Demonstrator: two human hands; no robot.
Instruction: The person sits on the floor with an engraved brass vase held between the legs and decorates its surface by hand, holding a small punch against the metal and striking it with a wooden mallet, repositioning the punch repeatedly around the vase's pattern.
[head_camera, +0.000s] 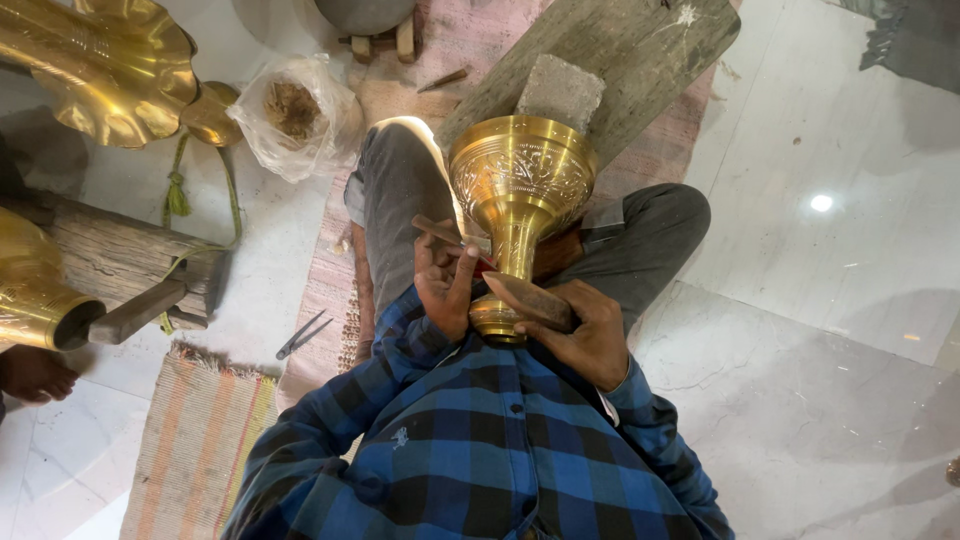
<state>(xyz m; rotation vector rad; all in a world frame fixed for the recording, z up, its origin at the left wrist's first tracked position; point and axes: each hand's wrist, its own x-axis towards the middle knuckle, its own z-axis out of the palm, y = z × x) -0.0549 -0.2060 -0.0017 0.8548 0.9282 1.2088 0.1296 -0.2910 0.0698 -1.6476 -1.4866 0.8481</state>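
Left hand (447, 285) pinching thin chisel (445, 234), right hand (580, 335) gripping wooden mallet (530, 298), brass goblet (520, 190) foot hidden

A polished brass goblet-shaped vessel (520, 200), with a wide round bowl chased all over in fine floral patterning, a smooth tapering stem and a ringed foot, lies tilted across the seated person's lap, its open mouth pointing away from the body and its foot close against the blue checked shirt. A thin dark metal punch with a reddish band (450, 236) is set slantwise against the stem just under the bowl. A brown wooden hammer handle (532, 298) crosses over the foot of the vessel, its head hidden from view.
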